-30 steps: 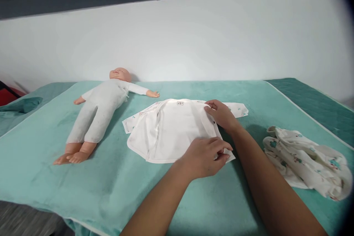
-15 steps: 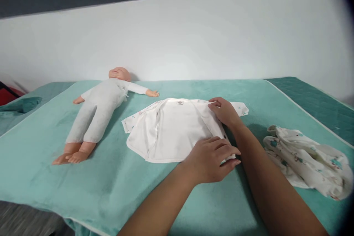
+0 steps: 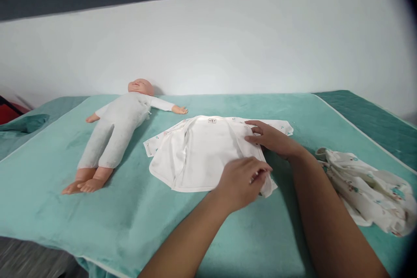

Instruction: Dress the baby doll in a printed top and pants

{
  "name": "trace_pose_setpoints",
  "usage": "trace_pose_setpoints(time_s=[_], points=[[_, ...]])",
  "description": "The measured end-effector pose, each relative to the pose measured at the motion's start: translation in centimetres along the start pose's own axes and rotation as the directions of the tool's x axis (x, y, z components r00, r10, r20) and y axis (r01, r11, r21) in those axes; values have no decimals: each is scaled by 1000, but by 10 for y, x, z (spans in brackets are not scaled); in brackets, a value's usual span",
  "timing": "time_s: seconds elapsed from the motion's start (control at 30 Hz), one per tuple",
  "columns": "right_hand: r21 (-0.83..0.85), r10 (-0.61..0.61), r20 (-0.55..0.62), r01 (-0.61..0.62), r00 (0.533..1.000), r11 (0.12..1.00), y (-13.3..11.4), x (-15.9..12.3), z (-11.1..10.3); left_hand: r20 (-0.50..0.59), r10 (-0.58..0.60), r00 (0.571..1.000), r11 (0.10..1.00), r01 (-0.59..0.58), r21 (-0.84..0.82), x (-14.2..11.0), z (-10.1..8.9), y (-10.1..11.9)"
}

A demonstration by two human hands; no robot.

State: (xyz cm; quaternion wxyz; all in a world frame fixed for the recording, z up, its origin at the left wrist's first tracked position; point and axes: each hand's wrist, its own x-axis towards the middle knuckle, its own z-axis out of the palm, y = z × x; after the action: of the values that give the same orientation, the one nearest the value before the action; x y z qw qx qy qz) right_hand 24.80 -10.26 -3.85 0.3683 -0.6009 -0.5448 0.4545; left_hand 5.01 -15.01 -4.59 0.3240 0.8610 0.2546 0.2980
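A white baby shirt point(image 3: 205, 156) lies spread open on the teal cover, its plain inside up, collar away from me and sleeves out to both sides. At its lower right edge my left hand point(image 3: 243, 182) is closed, with thumb and fingers pinching the front panel; the exact grip is partly hidden. My right hand point(image 3: 269, 139) rests by the shirt's right shoulder, fingers stretched and apart, touching the cloth near the sleeve. To the left, a baby doll point(image 3: 120, 113) in a white cloth body lies on its back, arms spread.
A crumpled white printed baby garment point(image 3: 368, 186) sits at the right, partly behind my right forearm. The teal cover point(image 3: 107, 226) lies over the padded surface. A white wall point(image 3: 208, 47) stands behind it.
My left hand has drawn slightly left and its fingers have curled in. My right hand has shifted down a little, with its wrist farther right. The shirt's lower right corner shows more.
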Motion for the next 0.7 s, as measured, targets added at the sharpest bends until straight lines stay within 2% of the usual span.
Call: trace_pose_setpoints(time_s=[0.03,0.1,0.17,0.2,0.3,0.4,0.5,0.6,0.7], points=[[27,9,54,-11,998,1000,1,-2,-1,-84,-107,991,993,111,39,1,-2,-3],[56,23,150,-32,988,998,2,-5,-3,-219,-281,934,948,306,89,3,-6,-10],[64,31,194,-44,980,997,3,-5,-2,-255,-372,893,902,412,127,4,-7,-15],[74,32,188,-46,982,996,3,-4,-1,-234,-391,890,892,429,142,5,-7,-17],[103,18,107,-29,994,994,1,-2,3,-138,-390,910,906,406,119,6,-6,-18],[113,7,1,-7,1000,994,-2,0,6,-30,-376,926,927,375,-19,6,-5,-15],[122,25,-52,-19,998,992,-2,1,6,51,-351,935,930,354,-101,6,-7,-12],[54,47,-135,-40,990,998,1,4,1,83,-301,950,950,306,-54,6,-8,-9],[-87,35,-300,-64,953,994,5,8,-2,97,-182,979,978,170,120,5,-3,-6]])
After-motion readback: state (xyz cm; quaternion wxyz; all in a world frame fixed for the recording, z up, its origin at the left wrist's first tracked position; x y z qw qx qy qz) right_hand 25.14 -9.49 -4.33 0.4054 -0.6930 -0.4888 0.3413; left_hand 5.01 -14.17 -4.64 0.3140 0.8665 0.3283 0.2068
